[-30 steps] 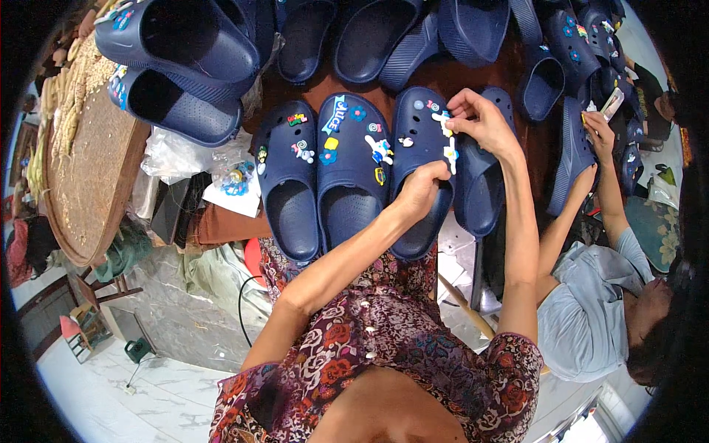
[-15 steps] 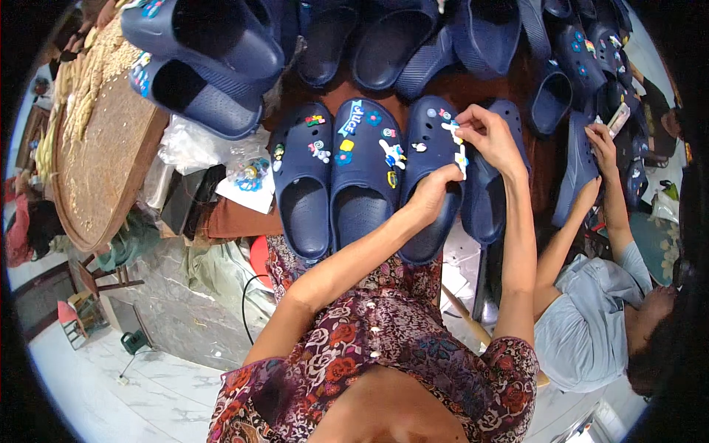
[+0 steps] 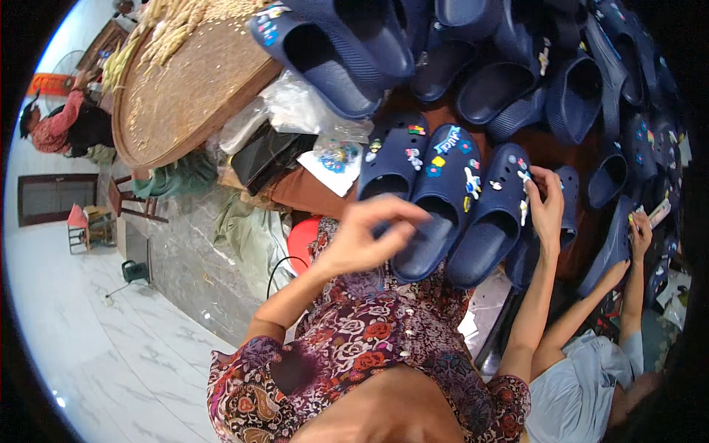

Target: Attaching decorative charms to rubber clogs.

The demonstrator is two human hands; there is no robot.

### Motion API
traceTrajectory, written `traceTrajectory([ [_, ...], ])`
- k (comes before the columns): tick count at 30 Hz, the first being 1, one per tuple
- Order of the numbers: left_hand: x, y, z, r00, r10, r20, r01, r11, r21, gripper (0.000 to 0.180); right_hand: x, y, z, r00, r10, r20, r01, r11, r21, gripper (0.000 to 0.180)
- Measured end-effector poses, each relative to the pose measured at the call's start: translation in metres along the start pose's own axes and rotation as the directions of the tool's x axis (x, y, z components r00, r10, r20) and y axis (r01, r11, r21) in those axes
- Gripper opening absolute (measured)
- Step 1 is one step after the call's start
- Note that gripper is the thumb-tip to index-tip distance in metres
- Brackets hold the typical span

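Observation:
Several navy clogs with shoe charms stand in a row before me. My left hand (image 3: 373,232), slightly blurred, is raised above the heel ends of the left clog (image 3: 391,151) and the middle clog (image 3: 436,221). Its thumb and forefinger are apart, with nothing between them. The third clog (image 3: 487,229) carries small charms on its upper. My right hand (image 3: 545,207) curls its fingers at this clog's right side, against a white charm (image 3: 525,199). Another navy clog (image 3: 567,207) lies partly hidden behind my right hand.
More navy clogs (image 3: 502,85) are heaped at the far side. A plastic bag of charms (image 3: 338,159) lies on white paper to the left, near a round woven tray (image 3: 185,96). At right, a co-worker's hands (image 3: 628,255) hold a clog. Another person (image 3: 70,125) is far left.
My left hand has come off the third clog and moved left, its fingers opening. My right hand stays at that clog's side. The view has shifted, showing more of the left.

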State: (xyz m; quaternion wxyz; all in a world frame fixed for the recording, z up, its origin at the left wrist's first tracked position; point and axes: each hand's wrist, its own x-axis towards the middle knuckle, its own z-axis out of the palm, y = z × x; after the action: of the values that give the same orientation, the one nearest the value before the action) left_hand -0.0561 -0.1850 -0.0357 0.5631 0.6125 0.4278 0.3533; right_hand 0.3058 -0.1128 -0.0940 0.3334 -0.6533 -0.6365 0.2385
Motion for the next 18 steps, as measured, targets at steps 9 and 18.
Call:
traceTrajectory([
  [9,-0.025,-0.062,-0.164,0.715,0.461,-0.525,0.332,0.437,0.836,0.057,-0.011,-0.038,0.015,0.999,-0.017,-0.032,0.017,1.000,0.022,0.021],
  [18,-0.024,-0.079,-0.220,0.871,0.180,-0.457,0.333,0.468,0.819,0.076,-0.008,-0.071,0.030,0.977,-0.210,0.035,0.212,0.976,-0.047,0.017],
])
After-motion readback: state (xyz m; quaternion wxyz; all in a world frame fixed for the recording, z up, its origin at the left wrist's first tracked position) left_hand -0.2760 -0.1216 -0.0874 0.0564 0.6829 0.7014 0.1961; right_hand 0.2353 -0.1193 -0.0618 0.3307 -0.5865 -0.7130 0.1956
